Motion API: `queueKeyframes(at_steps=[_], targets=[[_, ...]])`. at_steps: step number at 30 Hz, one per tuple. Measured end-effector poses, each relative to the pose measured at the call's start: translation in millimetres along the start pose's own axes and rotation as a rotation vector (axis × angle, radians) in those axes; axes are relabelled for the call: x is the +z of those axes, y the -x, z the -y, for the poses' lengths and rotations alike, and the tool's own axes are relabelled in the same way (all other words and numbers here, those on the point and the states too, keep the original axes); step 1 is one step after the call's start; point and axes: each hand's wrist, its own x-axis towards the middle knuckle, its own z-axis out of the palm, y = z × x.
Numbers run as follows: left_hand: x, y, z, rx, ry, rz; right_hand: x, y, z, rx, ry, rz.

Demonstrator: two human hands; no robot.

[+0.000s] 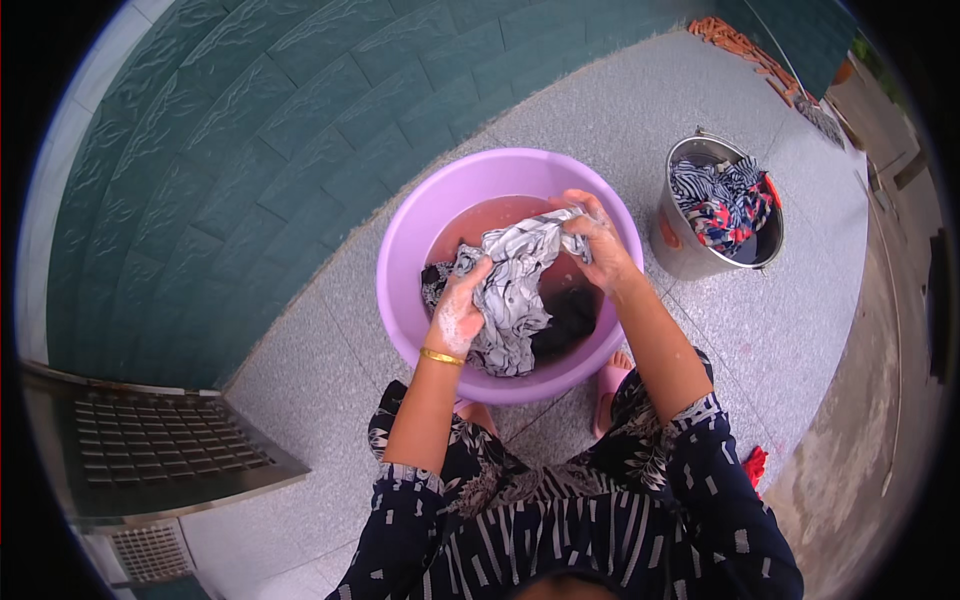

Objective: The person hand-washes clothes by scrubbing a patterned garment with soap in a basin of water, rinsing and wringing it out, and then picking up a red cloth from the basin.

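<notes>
A wet white-and-grey patterned garment (514,289) hangs bunched between my two hands over a purple plastic basin (405,225). My left hand (459,311), with soap suds and a gold bracelet at the wrist, grips its left side. The garment's upper right end is pinched in my right hand (596,240), above the basin's right part. Murky reddish water (499,214) stands in the basin. Dark cloth (570,319) lies in the water at the right, and a black-and-white patterned cloth (435,285) shows at the left.
Right of the basin stands a metal bucket (679,251) holding patterned clothes (724,202). A green tiled wall (300,135) runs along the left. A red cloth item (754,465) lies on the floor at lower right. A metal grille (165,442) is at lower left.
</notes>
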Motion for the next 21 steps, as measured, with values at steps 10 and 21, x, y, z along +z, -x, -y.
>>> queueKeyframes(at_steps=[10, 21], targets=[[-58.6, -23.5, 28.8, -0.174, 0.439, 0.534, 87.5, 57.6, -81.3, -0.729, 1.166, 0.409], [-124.4, -53.4, 71.3, 0.177, -0.164, 0.558, 80.1, 46.5, -94.3, -0.7, 1.229, 0.008]])
